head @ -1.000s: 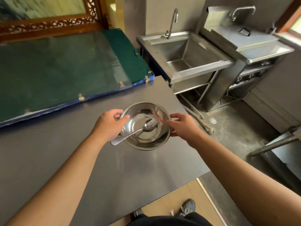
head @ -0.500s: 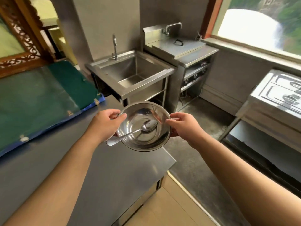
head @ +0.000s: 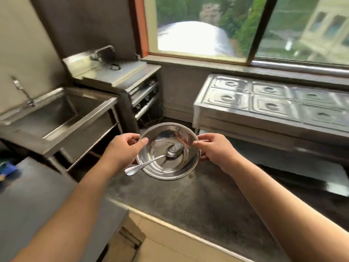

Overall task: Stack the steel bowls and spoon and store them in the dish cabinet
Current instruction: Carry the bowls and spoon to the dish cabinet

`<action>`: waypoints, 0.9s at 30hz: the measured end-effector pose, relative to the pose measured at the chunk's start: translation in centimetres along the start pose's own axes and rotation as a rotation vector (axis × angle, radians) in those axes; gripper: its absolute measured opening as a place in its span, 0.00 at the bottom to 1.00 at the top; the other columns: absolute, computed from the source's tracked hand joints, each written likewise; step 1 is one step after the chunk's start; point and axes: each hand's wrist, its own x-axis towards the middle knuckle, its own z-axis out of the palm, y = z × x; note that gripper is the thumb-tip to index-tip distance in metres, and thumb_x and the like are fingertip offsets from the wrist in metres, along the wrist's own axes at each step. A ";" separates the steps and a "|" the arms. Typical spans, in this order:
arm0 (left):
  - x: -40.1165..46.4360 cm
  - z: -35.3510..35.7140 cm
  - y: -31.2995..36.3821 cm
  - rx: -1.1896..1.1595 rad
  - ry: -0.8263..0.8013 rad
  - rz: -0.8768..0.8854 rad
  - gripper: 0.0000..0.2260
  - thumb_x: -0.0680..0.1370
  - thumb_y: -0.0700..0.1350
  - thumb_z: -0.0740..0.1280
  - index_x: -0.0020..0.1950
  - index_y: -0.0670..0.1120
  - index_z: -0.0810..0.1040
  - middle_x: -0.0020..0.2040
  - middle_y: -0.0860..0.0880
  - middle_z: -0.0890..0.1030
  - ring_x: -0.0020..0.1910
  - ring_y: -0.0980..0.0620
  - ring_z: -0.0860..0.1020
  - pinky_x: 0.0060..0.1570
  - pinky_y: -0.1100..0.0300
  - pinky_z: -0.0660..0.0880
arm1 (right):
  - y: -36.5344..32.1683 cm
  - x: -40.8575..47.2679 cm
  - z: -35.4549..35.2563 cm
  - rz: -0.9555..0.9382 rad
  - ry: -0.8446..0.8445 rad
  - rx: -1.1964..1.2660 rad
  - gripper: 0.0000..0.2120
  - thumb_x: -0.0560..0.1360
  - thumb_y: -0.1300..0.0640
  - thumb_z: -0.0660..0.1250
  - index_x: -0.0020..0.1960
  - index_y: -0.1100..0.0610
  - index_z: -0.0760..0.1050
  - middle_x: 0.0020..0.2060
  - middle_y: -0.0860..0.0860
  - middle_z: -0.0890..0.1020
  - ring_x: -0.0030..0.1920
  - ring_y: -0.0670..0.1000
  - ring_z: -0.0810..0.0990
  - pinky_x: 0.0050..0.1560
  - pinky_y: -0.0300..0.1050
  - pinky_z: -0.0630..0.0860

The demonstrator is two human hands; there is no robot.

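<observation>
Bowls, stacked, spoon resting inside: gripped at opposite rims by left hand and right hand, both closed. View has swung from worktable toward window since a second ago; carrying underway, cabinet not visible

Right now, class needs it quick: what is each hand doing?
Left hand: closed on the left rim of the steel bowl, spoon inside.
Right hand: closed on the bowl's right rim.

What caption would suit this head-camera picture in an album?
Both hands, left and right, carry steel bowls with a spoon inside, past a sink.
</observation>
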 end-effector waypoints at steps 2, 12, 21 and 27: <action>1.3 3.8 2.8 0.013 -0.086 0.045 0.23 0.72 0.59 0.73 0.62 0.48 0.82 0.52 0.48 0.85 0.50 0.46 0.84 0.52 0.44 0.82 | 1.5 -0.1 -4.1 0.023 0.086 0.007 0.04 0.75 0.60 0.74 0.49 0.53 0.84 0.39 0.51 0.87 0.33 0.46 0.84 0.34 0.41 0.81; 6.7 21.9 15.1 0.032 -0.499 0.269 0.18 0.76 0.54 0.73 0.63 0.47 0.81 0.49 0.50 0.85 0.47 0.49 0.84 0.46 0.47 0.84 | 7.1 -2.0 -20.3 0.181 0.485 0.135 0.05 0.79 0.62 0.70 0.54 0.59 0.81 0.46 0.57 0.85 0.31 0.45 0.83 0.29 0.37 0.79; 12.2 38.3 26.7 0.100 -0.836 0.513 0.17 0.76 0.56 0.72 0.61 0.50 0.83 0.47 0.53 0.85 0.40 0.52 0.85 0.42 0.54 0.83 | 9.8 -1.0 -31.5 0.297 0.890 0.206 0.04 0.80 0.61 0.70 0.52 0.55 0.81 0.45 0.55 0.86 0.29 0.41 0.84 0.28 0.34 0.77; 13.0 46.7 33.7 0.112 -1.032 0.625 0.07 0.75 0.59 0.72 0.48 0.59 0.84 0.39 0.59 0.86 0.34 0.57 0.85 0.47 0.48 0.84 | 11.2 -1.9 -36.4 0.330 1.126 0.293 0.05 0.78 0.61 0.71 0.46 0.54 0.84 0.38 0.52 0.89 0.34 0.47 0.85 0.31 0.41 0.80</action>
